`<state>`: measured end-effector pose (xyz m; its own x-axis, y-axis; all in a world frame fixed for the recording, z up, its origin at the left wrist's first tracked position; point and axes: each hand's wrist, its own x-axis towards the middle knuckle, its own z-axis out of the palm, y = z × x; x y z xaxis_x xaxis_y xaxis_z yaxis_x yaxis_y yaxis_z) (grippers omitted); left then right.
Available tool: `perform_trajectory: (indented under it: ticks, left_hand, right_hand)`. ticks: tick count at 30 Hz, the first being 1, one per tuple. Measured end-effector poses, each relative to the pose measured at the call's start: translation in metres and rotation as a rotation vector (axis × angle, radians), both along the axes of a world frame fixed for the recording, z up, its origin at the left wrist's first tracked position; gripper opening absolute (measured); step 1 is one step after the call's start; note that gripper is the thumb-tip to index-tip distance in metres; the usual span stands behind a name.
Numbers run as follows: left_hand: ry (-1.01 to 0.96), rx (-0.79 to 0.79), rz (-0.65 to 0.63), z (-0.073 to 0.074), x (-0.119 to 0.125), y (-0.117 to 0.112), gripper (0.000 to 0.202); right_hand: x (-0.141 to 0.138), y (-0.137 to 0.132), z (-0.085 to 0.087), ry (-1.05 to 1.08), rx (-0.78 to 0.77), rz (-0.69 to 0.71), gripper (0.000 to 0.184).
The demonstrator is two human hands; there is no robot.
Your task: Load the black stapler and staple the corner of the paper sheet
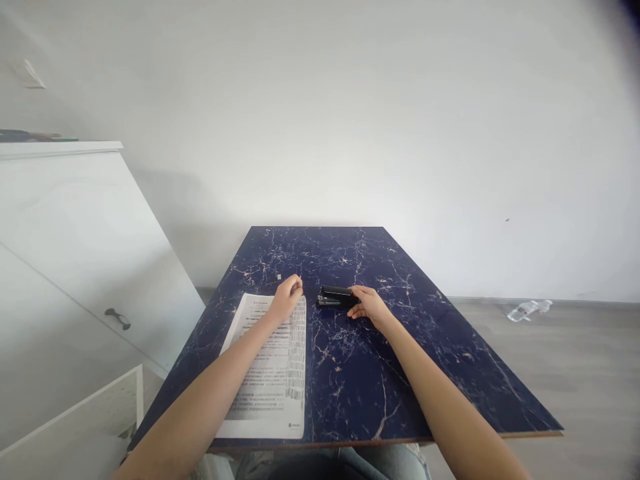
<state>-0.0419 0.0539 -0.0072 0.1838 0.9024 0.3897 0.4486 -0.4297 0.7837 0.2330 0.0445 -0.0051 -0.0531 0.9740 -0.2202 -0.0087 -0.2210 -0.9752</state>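
Observation:
A black stapler [334,292] lies on the dark blue marbled table, its front end facing left. My right hand [369,305] grips its rear end, thumb and fingers around the body. Over the top right corner of the printed sheets [267,373] is my left hand [289,297], its fingers curled closed. What those fingers hold, if anything, is hidden. My left forearm covers part of the printed text. Just beyond the sheets sits a tiny pale piece [279,277], too small to name.
The table [350,387] reaches to a white wall [350,120]. A white cabinet [75,227] with a dark handle [117,319] stands to the left. On the floor at the right lies a clear plastic bottle [529,309]. A pale-framed box or panel [139,393] is at lower left.

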Motion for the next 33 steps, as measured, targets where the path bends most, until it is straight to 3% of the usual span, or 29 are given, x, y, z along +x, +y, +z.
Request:
perform_trajectory:
  ticks: [4, 7, 20, 33]
  left_hand:
    - [0.410, 0.066, -0.055, 0.000, 0.005, -0.006, 0.030]
    - [0.528, 0.091, -0.089, -0.004, 0.010, -0.006, 0.031]
    - [0.466, 0.151, -0.060, -0.009, 0.020, -0.001, 0.032]
    - [0.525, 0.120, -0.064, 0.000, 0.005, -0.002, 0.020]
  right_hand:
    - [-0.001, 0.000, -0.001, -0.010, 0.004, -0.001, 0.022]
    - [-0.002, 0.002, -0.002, -0.022, -0.002, -0.004, 0.023]
    - [-0.002, 0.004, -0.007, -0.059, 0.009, -0.007, 0.025]
    - [-0.003, -0.001, 0.001, -0.050, 0.002, -0.023, 0.020]
